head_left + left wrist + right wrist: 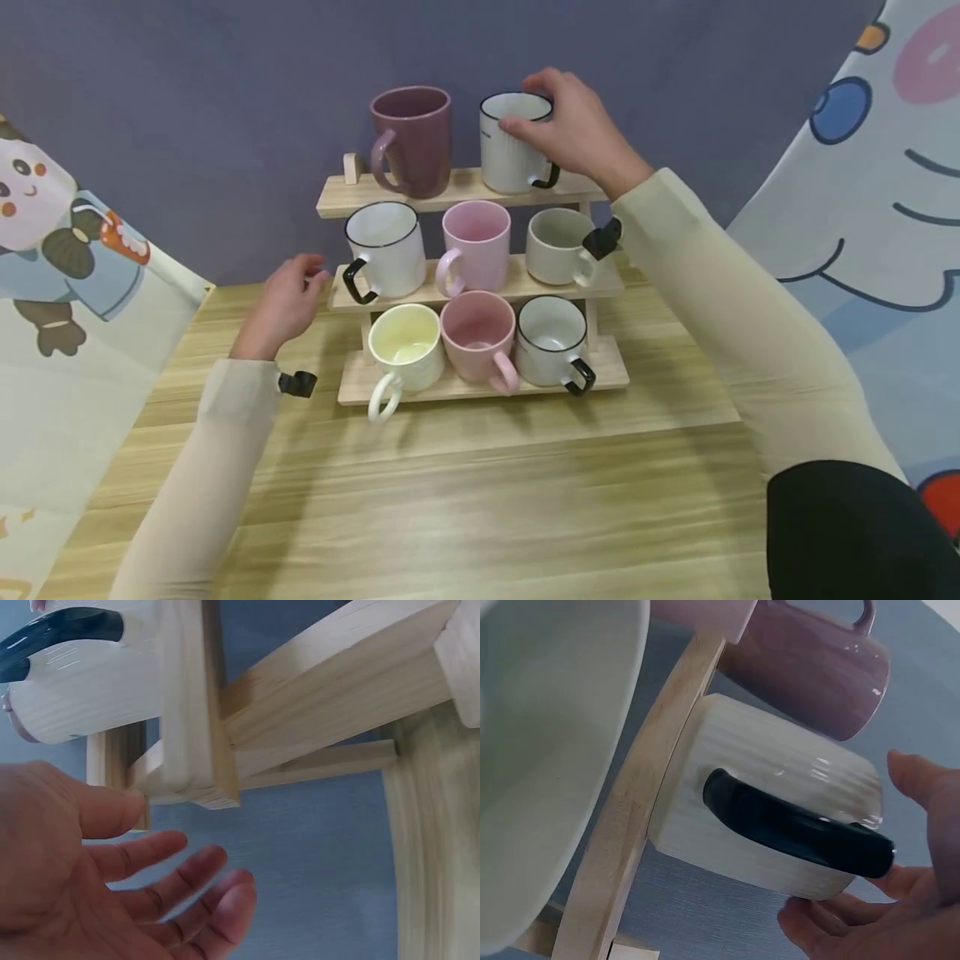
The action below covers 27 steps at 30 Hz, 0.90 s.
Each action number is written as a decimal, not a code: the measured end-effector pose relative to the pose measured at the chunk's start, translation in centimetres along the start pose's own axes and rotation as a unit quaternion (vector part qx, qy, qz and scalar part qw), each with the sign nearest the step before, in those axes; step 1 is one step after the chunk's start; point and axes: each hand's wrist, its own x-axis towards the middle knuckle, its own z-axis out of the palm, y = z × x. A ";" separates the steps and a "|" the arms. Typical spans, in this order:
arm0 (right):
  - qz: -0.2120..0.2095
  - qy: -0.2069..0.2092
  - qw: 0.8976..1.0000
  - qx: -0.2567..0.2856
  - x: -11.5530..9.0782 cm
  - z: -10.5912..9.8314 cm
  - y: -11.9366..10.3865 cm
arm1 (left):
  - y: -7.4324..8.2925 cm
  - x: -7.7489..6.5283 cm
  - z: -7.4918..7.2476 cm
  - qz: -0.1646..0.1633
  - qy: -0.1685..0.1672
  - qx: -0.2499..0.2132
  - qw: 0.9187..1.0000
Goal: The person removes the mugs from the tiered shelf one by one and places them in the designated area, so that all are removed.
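My right hand (pixel 577 125) is at the rim of a white mug (pixel 513 150) with a black rim and black handle, standing on the top shelf of a wooden three-tier rack (pixel 480 400). In the right wrist view the thumb (pixel 911 776) stands apart from this mug, while the other fingers reach behind its rim; whether they touch is unclear. My left hand (pixel 281 304) hovers empty beside the rack's left end, fingers loosely bent. Nearest to it is another white mug (pixel 386 258) with a black handle, on the middle shelf.
A large mauve mug (pixel 420 150) shares the top shelf. Light pink (pixel 480 242) and grey-green (pixel 558 250) mugs stand on the middle one. Pale yellow (pixel 412 354), rose (pixel 476 337) and white black-rimmed (pixel 551 342) mugs line the bottom. The wooden table (pixel 465 508) extends in front.
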 end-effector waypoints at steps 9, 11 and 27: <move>0.045 -0.022 0.999 -0.012 1.0 -0.6 -0.5 | 0.5 -0.2 0.9 0.029 -0.011 -0.020 0.999; 0.049 -0.023 0.998 -0.015 1.0 -0.8 -0.6 | 0.5 -0.2 1.0 0.039 -0.007 -0.018 0.999; 0.080 0.016 0.997 0.012 1.4 -1.0 0.3 | 0.4 -0.1 1.4 0.037 -0.017 -0.015 0.999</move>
